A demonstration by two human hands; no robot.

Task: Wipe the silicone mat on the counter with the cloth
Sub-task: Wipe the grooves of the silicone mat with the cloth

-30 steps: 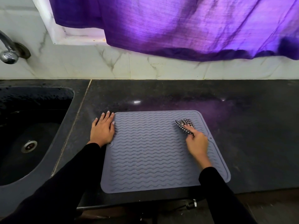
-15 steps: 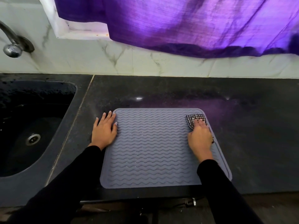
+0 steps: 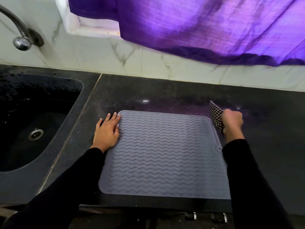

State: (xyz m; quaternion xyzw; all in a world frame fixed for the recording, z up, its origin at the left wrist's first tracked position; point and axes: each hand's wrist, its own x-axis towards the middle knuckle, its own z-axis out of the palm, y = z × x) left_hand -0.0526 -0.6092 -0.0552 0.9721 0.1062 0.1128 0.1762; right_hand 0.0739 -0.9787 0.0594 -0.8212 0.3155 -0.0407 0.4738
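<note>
Cloth (image 3: 216,120) in right hand (image 3: 231,123) beside mat (image 3: 165,152) on counter (image 3: 165,96)

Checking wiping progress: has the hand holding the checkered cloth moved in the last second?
Yes. The right hand with the black-and-white checkered cloth slid rightward, off the grey silicone mat's far right corner.

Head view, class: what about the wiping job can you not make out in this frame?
- Silicone mat, near right corner: covered by the right sleeve.
- Checked cloth: mostly bunched inside the right hand.
- Mat edge under the left hand: hidden by the palm.
- Remaining dirt or wetness: unclear.
</note>
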